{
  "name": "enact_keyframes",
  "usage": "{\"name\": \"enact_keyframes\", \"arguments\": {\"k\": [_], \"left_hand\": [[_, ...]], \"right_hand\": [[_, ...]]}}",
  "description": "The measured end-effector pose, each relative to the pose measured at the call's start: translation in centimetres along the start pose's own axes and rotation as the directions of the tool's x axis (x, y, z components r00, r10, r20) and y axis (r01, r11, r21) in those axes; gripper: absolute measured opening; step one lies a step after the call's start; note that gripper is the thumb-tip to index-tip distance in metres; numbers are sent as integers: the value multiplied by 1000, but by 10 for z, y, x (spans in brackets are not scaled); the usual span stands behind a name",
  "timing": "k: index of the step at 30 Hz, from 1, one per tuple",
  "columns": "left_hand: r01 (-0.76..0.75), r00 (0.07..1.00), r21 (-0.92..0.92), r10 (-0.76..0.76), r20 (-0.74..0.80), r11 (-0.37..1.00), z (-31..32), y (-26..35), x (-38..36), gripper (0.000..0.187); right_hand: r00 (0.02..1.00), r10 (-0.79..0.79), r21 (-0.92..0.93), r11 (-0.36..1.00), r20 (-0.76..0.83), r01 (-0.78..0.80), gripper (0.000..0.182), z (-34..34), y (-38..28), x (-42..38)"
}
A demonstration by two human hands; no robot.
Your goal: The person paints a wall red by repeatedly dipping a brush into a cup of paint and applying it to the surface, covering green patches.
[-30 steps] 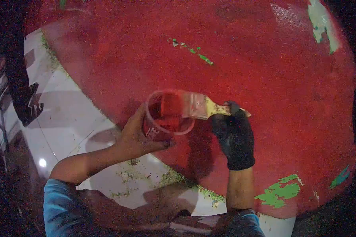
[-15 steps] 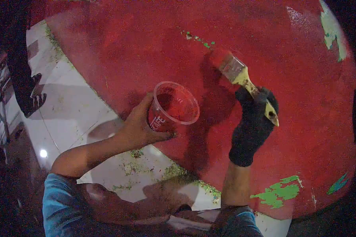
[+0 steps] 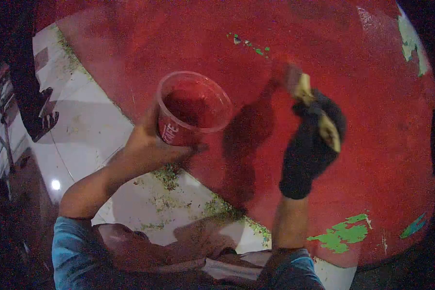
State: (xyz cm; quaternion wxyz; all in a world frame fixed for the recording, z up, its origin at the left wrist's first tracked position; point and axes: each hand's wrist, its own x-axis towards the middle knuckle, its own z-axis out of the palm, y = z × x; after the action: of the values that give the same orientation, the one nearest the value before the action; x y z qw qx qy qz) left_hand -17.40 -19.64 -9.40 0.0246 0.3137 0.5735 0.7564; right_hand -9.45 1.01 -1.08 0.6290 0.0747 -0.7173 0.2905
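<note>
My bare left hand (image 3: 157,142) is wrapped round a clear plastic cup (image 3: 169,131) with white lettering and red paint inside. The cup is tilted, its open rim facing up. My right hand (image 3: 316,135), in a black glove, grips a flat paintbrush (image 3: 302,89) by its pale, stained handle. The brush points up and left, its reddish bristles at the red surface (image 3: 179,43); whether they touch it is blurred. Small green and pale chips (image 3: 249,44) in the red lie just beyond the bristles, to the upper left.
Larger green patches show at the lower right (image 3: 343,234) and a pale green one at the upper right edge (image 3: 411,43). White tiles (image 3: 82,116) with green and brown flecks border the red surface. A dark shoe or foot (image 3: 43,121) is at the left.
My left hand and the cup have moved up and to the left. The brush in my right hand has shifted slightly right and is more blurred.
</note>
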Motion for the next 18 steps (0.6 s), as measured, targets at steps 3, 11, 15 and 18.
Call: {"name": "enact_keyframes", "arguments": {"k": [3, 11, 15, 18], "left_hand": [[17, 999, 126, -11, -47, 992, -7, 11, -2, 88], [-73, 990, 215, 97, -103, 974, -19, 16, 6, 84], [-98, 957, 209, 150, -250, 973, -21, 26, 3, 76], [-89, 947, 476, 222, -231, 875, -33, 34, 3, 74]], "right_hand": [[996, -65, -240, 970, -66, 47, 12, -13, -23, 10], [737, 311, 0, 921, 601, -389, 18, 40, -30, -17], [840, -276, -186, 898, 467, 399, 14, 58, -18, -18], [910, -276, -251, 899, 311, 358, 15, 48, -17, 1]]}}
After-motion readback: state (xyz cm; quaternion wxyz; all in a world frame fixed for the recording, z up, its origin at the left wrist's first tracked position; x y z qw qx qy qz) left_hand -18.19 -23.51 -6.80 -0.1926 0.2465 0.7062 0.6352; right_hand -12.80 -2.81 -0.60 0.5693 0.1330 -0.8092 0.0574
